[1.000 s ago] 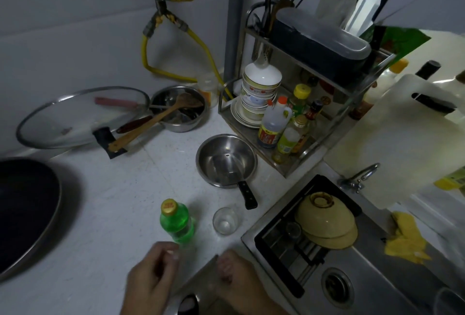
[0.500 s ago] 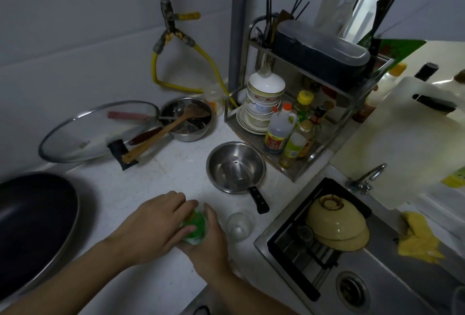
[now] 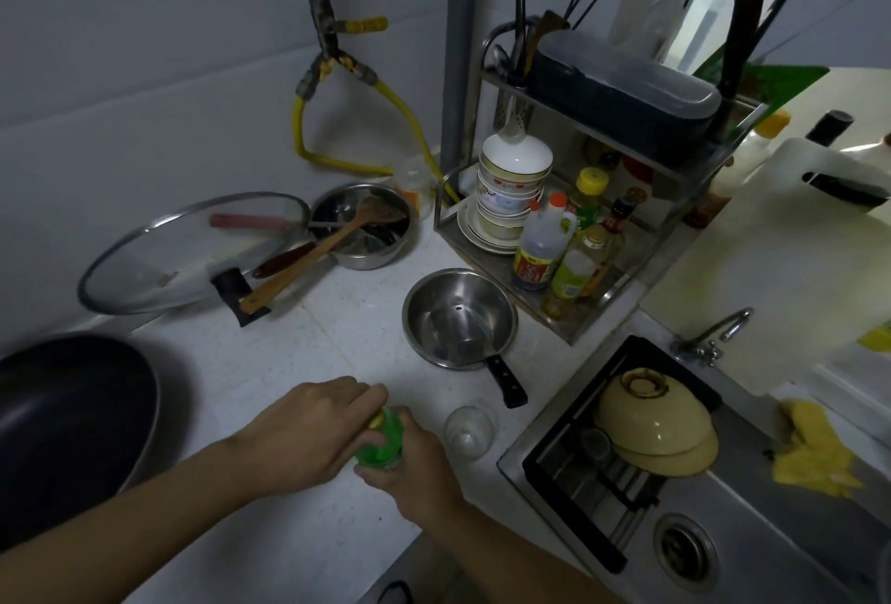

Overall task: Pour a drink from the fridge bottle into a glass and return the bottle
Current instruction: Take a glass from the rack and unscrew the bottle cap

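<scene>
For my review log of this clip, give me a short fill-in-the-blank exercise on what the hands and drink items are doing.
1. Both hands grip the ____ bottle.
2. The left hand is at the bottle's ____, the right hand round its body.
3. The glass stands on the counter, right of the bottle, and looks ____.

Missing words: green; cap; empty

Steel saucepan (image 3: pixel 460 318) on counter (image 3: pixel 308 343); bowls (image 3: pixel 655 430) in sink (image 3: pixel 752 526).

My arms were bare from the frame's edge down to the wrists, with no sleeve on either forearm. My left hand (image 3: pixel 308 430) and my right hand (image 3: pixel 414 468) wore nothing: I saw no ring, watch, band or glove on them.
</scene>
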